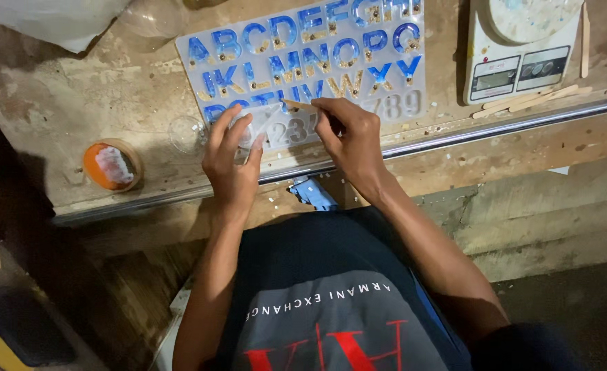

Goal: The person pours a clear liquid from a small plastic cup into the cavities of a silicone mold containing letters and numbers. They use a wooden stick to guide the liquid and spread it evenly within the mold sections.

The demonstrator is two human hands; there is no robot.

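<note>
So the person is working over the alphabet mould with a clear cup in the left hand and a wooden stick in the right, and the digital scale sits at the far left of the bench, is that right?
Not quite: the digital scale sits at the far right of the bench, as the head view shows. The rest holds: left hand on the clear cup, right hand with the wooden stick, over the alphabet mould.

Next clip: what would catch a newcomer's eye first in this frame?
The clear alphabet mould at top centre, its letter cavities filled blue with gold flecks, stands out on the worn wooden bench. Just below it, the left hand holds a small clear cup while the right hand pinches a thin wooden stick over the number cavities. A digital scale sits top right.
</note>
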